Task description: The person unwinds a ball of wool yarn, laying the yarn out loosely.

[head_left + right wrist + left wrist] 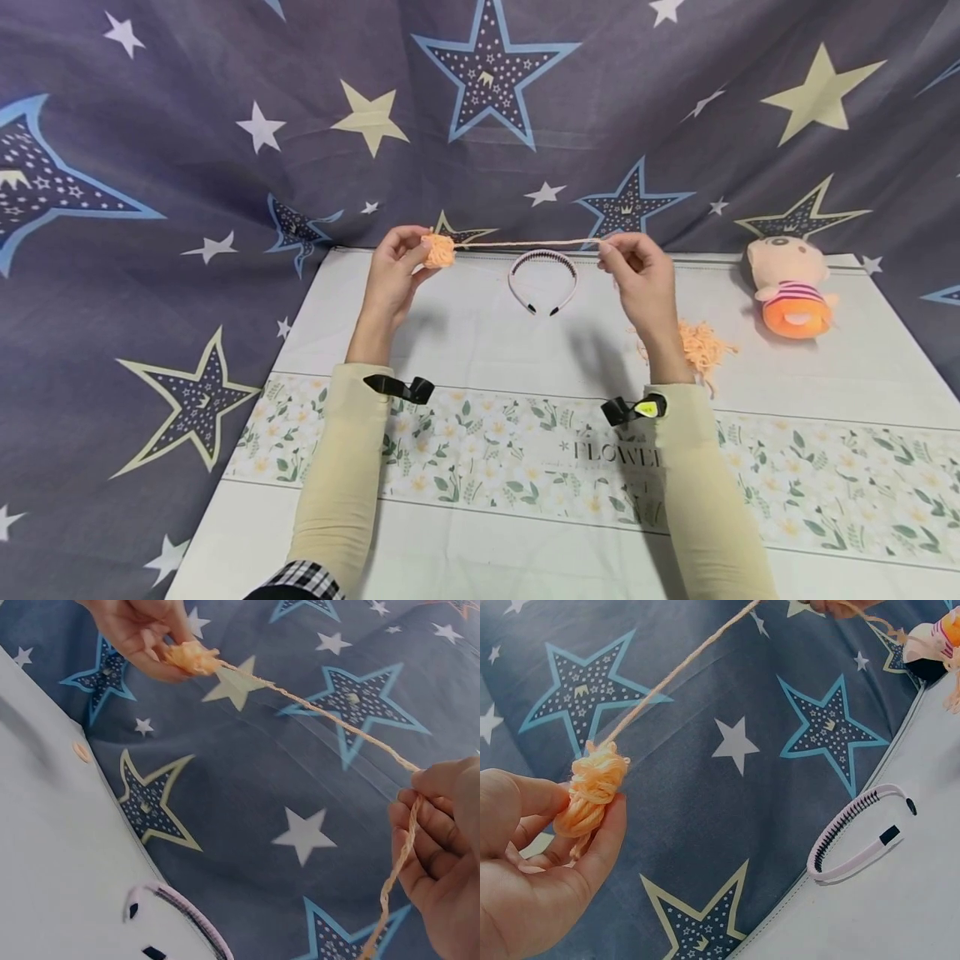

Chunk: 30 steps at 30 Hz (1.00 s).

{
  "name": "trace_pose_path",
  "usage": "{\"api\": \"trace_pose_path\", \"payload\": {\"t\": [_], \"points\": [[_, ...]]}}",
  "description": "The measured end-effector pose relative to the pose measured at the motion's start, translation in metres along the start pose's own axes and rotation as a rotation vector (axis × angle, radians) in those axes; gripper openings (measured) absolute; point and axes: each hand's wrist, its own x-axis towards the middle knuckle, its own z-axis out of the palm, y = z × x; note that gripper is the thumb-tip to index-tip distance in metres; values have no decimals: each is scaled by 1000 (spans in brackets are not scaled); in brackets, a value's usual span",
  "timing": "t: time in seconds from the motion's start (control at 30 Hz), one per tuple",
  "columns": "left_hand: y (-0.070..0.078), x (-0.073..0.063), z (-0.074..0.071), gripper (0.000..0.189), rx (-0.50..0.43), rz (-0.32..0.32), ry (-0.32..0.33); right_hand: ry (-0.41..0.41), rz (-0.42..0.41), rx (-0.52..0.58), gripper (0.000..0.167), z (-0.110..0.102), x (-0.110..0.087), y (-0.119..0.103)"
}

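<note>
Between the thumb and fingers of my left hand (392,271) is a small wound bundle of orange yarn (596,787). From its top a strand of yarn (322,710) runs taut across to my right hand (637,279), which pinches it between thumb and fingertips. Past that pinch, the loose end hangs down over the right fingers (427,832). Both hands are raised above the far side of the table. A pink headband (577,287) with a dark toothed inner side lies on the table below the stretched strand.
A loose heap of orange yarn (705,346) lies by my right wrist, partly hidden behind it. At the far right is a plush doll (793,287) in a striped top. The white table (480,333) has a flowered band, and a star-patterned cloth (480,183) hangs behind it.
</note>
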Motion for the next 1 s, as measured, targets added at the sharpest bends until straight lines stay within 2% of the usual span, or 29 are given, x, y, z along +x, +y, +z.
{"api": "trace_pose_path", "payload": {"t": [0.37,0.53,0.63,0.77,1.0], "points": [[1,0,-2,15,-6,4,16,181,1,21,3,-50,8,31],[1,0,-3,15,6,8,18,272,16,67,4,-71,9,34],[1,0,-3,14,-3,4,16,310,21,34,4,-81,9,34],[1,1,-3,14,-12,-3,16,335,15,6,5,-88,9,32],[0,1,-4,13,6,-2,33,353,-33,93,4,-89,11,29]]}}
